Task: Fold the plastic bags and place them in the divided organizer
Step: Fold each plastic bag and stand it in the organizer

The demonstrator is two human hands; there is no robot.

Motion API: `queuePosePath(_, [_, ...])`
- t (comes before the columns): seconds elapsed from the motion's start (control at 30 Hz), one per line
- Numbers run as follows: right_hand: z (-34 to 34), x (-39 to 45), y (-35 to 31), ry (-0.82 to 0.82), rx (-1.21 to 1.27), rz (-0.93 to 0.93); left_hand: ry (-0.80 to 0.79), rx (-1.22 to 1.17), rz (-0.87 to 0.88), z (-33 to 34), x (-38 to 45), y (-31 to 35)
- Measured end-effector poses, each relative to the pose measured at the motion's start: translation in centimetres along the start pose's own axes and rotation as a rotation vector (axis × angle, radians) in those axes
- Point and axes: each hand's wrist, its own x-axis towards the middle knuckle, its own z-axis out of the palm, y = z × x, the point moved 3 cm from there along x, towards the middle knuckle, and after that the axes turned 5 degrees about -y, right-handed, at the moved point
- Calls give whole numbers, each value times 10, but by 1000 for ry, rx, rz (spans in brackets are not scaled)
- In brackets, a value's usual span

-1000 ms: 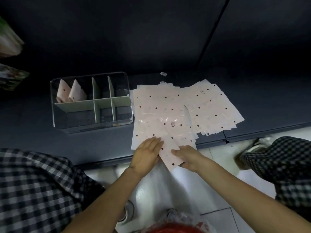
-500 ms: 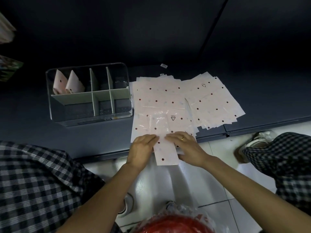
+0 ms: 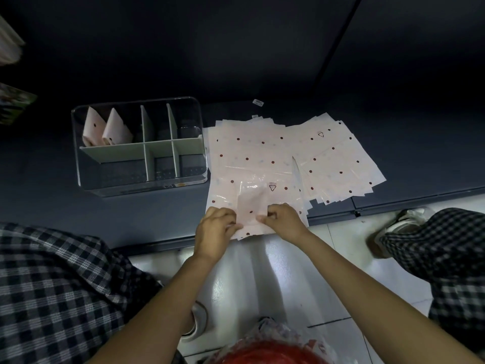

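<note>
A narrow folded strip of pale pink dotted plastic bag lies at the front edge of the dark shelf, on top of a stack of flat bags. My left hand pinches the strip's lower left edge. My right hand pinches its lower right edge with curled fingers. A second fanned stack of bags lies to the right. The clear divided organizer stands to the left, and two folded bag triangles stand upright in its back left compartment.
The dark shelf surface ends in a front lip just under my hands, with white floor tiles below. Checked trouser legs flank me left and right, and a shoe is at the right. A red bag sits at the bottom.
The bag under my hands went from a slanted flap to a narrow upright strip. My fingers, flat on it a second ago, now curl and pinch its lower edges.
</note>
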Motion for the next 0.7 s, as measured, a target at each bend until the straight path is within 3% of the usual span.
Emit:
queuePosePath(0.1, [-4, 5, -2, 3, 64, 102, 24, -171, -205, 2, 7, -6])
queuePosePath(0.2, [-6, 9, -3, 15, 65, 181, -4, -89, -287, 5, 12, -6])
queuePosePath(0.4, [-3, 10, -1, 82, -21, 266, -87, 65, -303, 5, 19, -2])
queuePosePath(0.7, [-1, 13, -3, 83, -22, 297, -20, 252, -233, -3, 20, 6])
